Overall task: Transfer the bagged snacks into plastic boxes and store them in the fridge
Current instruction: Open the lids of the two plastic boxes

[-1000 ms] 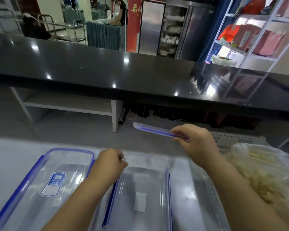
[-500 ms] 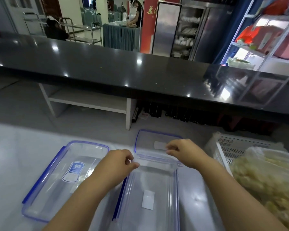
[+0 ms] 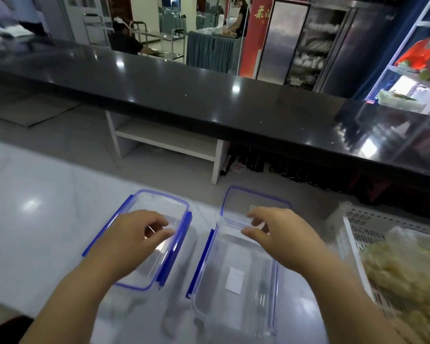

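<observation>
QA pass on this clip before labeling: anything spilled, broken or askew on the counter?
Nothing stands out. The open box sits empty, its lid flat on the counter just beyond it; the left box is still lidded. The bagged snacks lie intact in the white basket. Both hands, left and right, are empty.

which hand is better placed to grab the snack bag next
Right hand, probably: the snack bag lies in the basket on its side; the left hand is over the far box.

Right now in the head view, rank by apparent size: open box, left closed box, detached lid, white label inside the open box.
1. Open box
2. Left closed box, nearly alike
3. Detached lid, partly hidden
4. White label
</observation>
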The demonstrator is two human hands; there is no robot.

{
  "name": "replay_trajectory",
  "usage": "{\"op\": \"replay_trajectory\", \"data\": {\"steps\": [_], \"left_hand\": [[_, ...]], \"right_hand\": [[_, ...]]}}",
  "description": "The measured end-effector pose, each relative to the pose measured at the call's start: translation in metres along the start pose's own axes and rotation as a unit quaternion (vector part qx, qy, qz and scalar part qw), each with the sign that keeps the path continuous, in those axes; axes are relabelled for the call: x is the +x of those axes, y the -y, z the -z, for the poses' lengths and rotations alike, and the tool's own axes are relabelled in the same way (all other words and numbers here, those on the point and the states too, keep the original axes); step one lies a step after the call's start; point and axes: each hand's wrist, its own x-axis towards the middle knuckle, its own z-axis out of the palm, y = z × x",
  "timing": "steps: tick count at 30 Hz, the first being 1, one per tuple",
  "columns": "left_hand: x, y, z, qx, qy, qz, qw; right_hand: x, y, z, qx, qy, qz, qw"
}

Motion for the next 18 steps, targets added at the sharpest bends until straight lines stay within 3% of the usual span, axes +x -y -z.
{"op": "replay_trajectory", "data": {"steps": [7, 10, 13, 18], "left_hand": [[-0.023, 0.047, 0.015, -0.042, -0.133, 0.098, 0.985], [-0.021, 0.069, 0.017, -0.042, -0.151, 0.120, 0.980], [-0.012, 0.086, 0.019, -0.041, -0.128, 0.132, 0.982], [0.013, 0.114, 0.025, -0.067, 0.005, 0.148, 0.987]], "right_hand": [[0.006, 0.050, -0.044, 0.067, 0.040, 0.018, 0.997], [0.010, 0.073, -0.060, 0.096, 0.041, 0.001, 0.995], [0.017, 0.093, -0.073, 0.117, 0.033, -0.048, 0.991], [0.033, 0.120, -0.096, 0.177, 0.034, -0.186, 0.966]]}}
